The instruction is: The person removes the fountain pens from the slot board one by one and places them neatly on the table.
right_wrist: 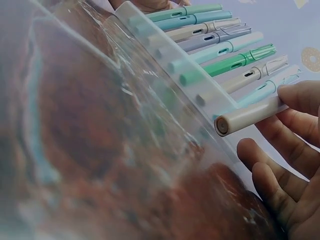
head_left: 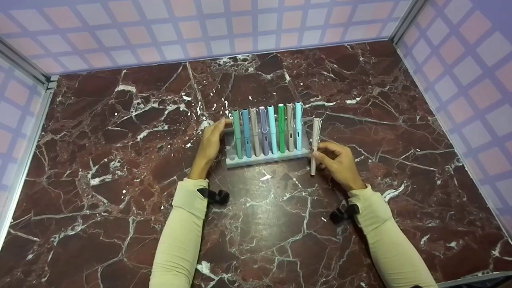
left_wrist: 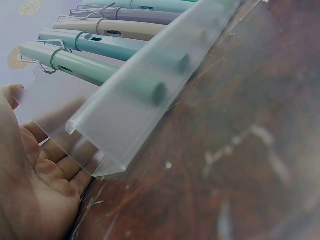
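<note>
On the dark red marble table (head_left: 120,180), the left hand (head_left: 209,146) lies with straight fingers flat against the left end of a frosted pen rack (head_left: 268,159); the left wrist view shows its open palm (left_wrist: 35,190) pressed to the rack's translucent end wall (left_wrist: 125,125), gripping nothing. The rack sits near the middle of the table and carries eight pens side by side, all leaning back with caps up. Counted from the left they are a sage green pen (head_left: 237,134), a teal-blue pen (head_left: 246,134), a beige pen (head_left: 254,132), a lilac pen (head_left: 264,131), a pale aqua pen (head_left: 272,130), a bright green pen (head_left: 281,129), a grey-beige pen (head_left: 290,127) and a light blue pen (head_left: 298,126). Just beside the rack's right end, a ninth pen, the cream pen (head_left: 315,146), stands nearly upright off the rack, pinched between thumb and fingers of the right hand (head_left: 338,162). The right wrist view shows its round butt end (right_wrist: 222,125) facing the camera, with fingers (right_wrist: 300,97) curled over the barrel. Two pale yellow sleeves (head_left: 180,236) cover the forearms, each with one black strap at the wrist.
</note>
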